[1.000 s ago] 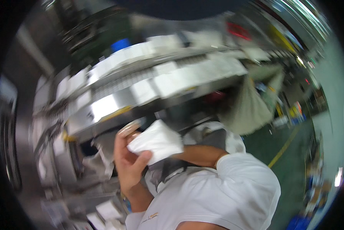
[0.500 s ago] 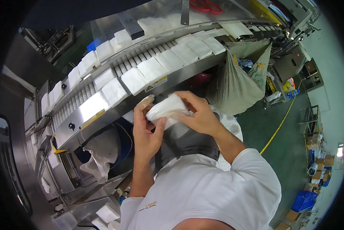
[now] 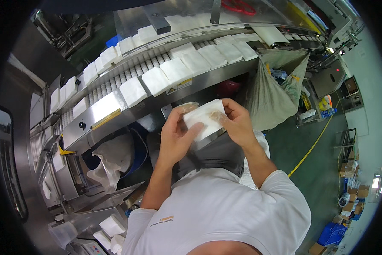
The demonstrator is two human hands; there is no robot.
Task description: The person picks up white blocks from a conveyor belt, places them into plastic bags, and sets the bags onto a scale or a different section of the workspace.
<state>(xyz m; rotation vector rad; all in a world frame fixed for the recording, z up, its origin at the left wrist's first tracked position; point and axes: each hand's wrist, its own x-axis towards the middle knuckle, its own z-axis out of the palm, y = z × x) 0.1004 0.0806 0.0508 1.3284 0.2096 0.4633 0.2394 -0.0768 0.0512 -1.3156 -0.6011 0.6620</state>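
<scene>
I hold a white stack of folded tissue (image 3: 204,119) in both hands, in front of my chest. My left hand (image 3: 176,138) grips its left and lower side, with a thin clear glove over the fingers. My right hand (image 3: 235,121) pinches its right edge. Just beyond the stack runs a curved steel conveyor (image 3: 114,108) carrying several more white tissue stacks (image 3: 174,70) in rows.
A grey-green sack (image 3: 276,93) hangs open at the conveyor's right end. A bin lined with a white bag (image 3: 114,159) sits under the conveyor on the left. Loose tissue stacks (image 3: 112,225) lie on a steel ledge at lower left. Green floor with a yellow line (image 3: 312,146) lies right.
One second ago only my left hand held the stack. My right hand has come up and taken its right edge, and the view has tilted toward the conveyor.
</scene>
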